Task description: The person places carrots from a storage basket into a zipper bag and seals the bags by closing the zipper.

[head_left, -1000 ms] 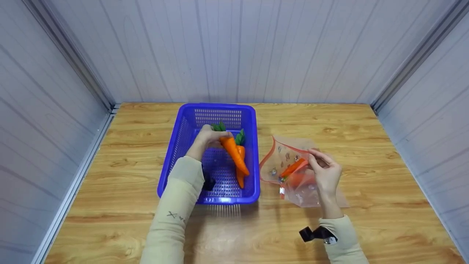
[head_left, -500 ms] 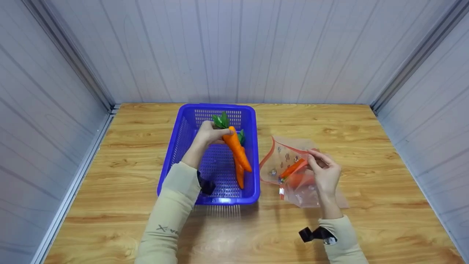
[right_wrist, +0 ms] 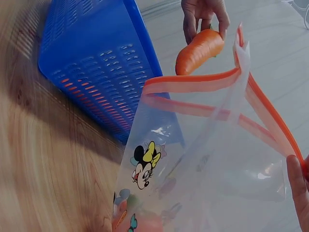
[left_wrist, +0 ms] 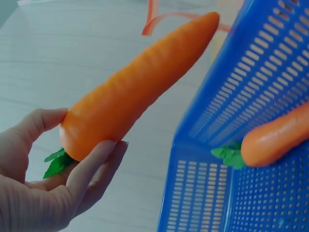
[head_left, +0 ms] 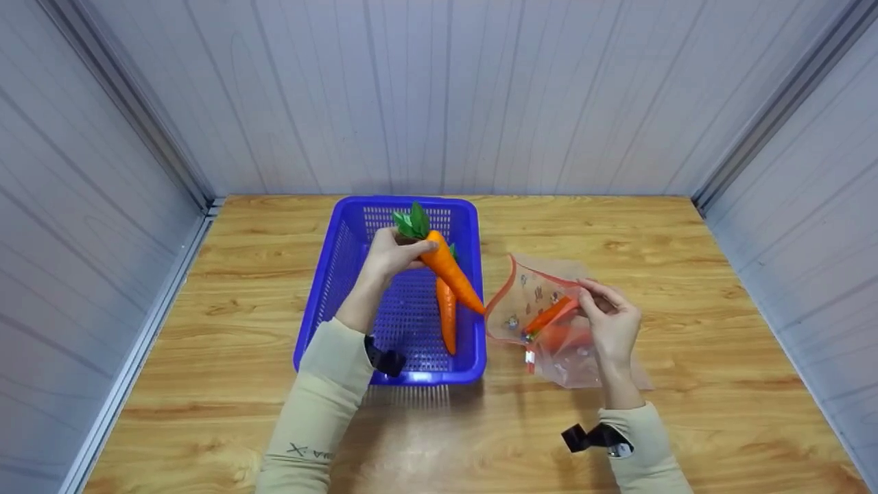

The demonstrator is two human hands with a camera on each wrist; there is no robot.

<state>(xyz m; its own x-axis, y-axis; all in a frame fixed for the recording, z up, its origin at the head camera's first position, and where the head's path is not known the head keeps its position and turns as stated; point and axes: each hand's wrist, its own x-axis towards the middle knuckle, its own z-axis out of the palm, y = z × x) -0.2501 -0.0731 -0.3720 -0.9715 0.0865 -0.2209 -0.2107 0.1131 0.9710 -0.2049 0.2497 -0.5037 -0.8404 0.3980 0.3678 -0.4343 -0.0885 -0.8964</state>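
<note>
My left hand (head_left: 394, 254) pinches an orange carrot (head_left: 453, 274) with green leaves by its thick leafy end. The carrot slants over the right side of a blue basket (head_left: 309, 302), its tip at the rim near the bag. A second carrot (head_left: 446, 315) lies in the basket; in the left wrist view its leaves (left_wrist: 231, 154) show too. My right hand (head_left: 612, 326) pinches the orange-edged mouth of a clear zip bag (head_left: 511, 309), which gapes toward the basket. Inside the bag lies an orange carrot (head_left: 547, 314), and another orange shape shows blurred through the plastic. Cartoon prints (right_wrist: 145, 166) decorate the bag.
The basket and bag stand side by side on a wood-grain table (head_left: 240, 274). Pale panel walls (head_left: 439, 96) enclose the back and both sides. A white slider (head_left: 529, 357) hangs at the bag's front corner.
My left hand has lifted the carrot upward, and its tip has swung right to the basket's rim, uncovering more of the carrot below. The right hand and bag stay nearly still.
</note>
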